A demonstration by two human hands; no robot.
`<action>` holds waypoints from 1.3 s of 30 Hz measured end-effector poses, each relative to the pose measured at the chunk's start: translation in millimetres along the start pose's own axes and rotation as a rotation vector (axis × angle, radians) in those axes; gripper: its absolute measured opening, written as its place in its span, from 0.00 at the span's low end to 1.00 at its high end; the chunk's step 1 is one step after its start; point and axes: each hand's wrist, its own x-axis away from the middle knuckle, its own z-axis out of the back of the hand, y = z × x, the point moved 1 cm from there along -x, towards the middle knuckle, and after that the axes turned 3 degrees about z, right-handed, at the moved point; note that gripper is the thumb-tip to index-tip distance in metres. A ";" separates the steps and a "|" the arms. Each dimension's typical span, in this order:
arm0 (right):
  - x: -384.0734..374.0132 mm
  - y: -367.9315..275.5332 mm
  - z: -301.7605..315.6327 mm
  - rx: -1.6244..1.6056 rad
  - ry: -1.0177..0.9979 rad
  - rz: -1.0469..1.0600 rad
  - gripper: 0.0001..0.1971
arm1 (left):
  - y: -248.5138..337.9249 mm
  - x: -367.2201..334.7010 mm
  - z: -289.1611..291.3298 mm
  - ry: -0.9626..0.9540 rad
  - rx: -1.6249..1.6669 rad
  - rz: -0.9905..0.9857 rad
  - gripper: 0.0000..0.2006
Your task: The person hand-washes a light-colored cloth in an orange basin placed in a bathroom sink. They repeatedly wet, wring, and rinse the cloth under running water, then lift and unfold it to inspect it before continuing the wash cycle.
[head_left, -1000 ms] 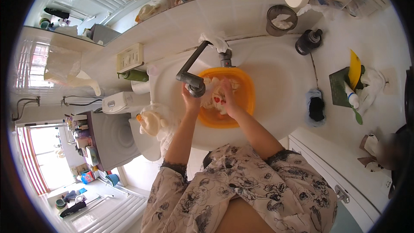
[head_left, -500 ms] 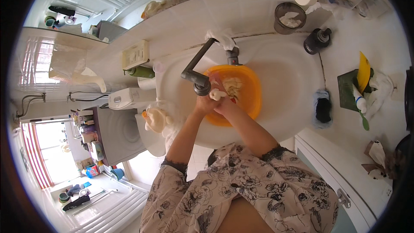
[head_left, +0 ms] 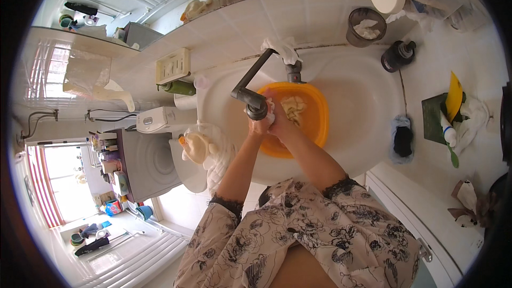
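Note:
Both my hands are together at the left side of an orange basin (head_left: 324, 122), which sits in the white sink (head_left: 362, 128). My left hand (head_left: 259, 126) is closed, partly hidden under the dark tap (head_left: 257, 108). Pressed against it, my right hand (head_left: 279, 121) is closed too. A bit of white cloth (head_left: 271, 112) shows between them; its full shape is hidden. Another pale, crumpled cloth (head_left: 294, 109) lies in the basin, just right of my hands.
A dark pump bottle (head_left: 398, 56) and a small bin (head_left: 367, 28) stand behind the sink. On the right counter are a green tray (head_left: 434, 120) and a black brush-like thing (head_left: 402, 140). A white towel (head_left: 218, 149) hangs over the left rim.
The white cloth, more exposed before, is now mostly covered by my hands and the tap. My hands have drawn closer together around it. The whole view has shifted slightly.

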 end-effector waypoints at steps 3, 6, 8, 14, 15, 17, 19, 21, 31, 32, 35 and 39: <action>-4.2 -3.2 3.8 0.004 0.099 0.220 0.10 | -11.8 -12.2 -2.2 0.060 0.039 -0.018 0.21; -12.4 -8.6 20.0 0.112 0.137 0.411 0.07 | 5.5 -6.7 -24.8 0.172 0.471 0.178 0.23; -0.4 -16.1 12.4 0.337 0.315 0.607 0.06 | 8.2 -1.9 -33.6 0.314 0.648 0.325 0.23; 13.2 -32.4 48.5 0.976 0.438 0.716 0.08 | -2.1 13.0 -58.0 0.855 0.748 0.543 0.17; 10.8 -34.4 66.4 1.186 0.395 0.877 0.08 | -29.5 19.2 -49.8 0.741 0.896 0.494 0.12; 3.9 -46.2 105.9 1.531 0.318 1.137 0.08 | -51.2 23.8 -61.2 0.772 0.915 0.513 0.11; 18.1 -54.4 113.4 1.766 0.313 1.206 0.09 | -49.6 31.8 -68.5 0.812 0.871 0.636 0.11; 40.1 -61.3 105.0 1.730 0.347 1.016 0.11 | -33.0 45.7 -77.9 0.824 0.752 0.869 0.12; 124.6 -64.3 50.4 1.216 0.398 0.284 0.12 | -35.7 70.6 -67.1 0.603 1.040 0.726 0.11; 133.2 -61.9 40.1 0.969 0.341 0.104 0.14 | -19.4 73.8 -54.2 0.536 1.059 0.700 0.12; 146.3 -27.8 5.3 1.367 0.001 0.262 0.20 | 3.7 95.9 2.2 0.585 0.658 0.291 0.15; 133.3 34.1 -18.2 1.547 -0.052 0.557 0.18 | 61.4 124.6 99.3 0.435 0.402 0.387 0.19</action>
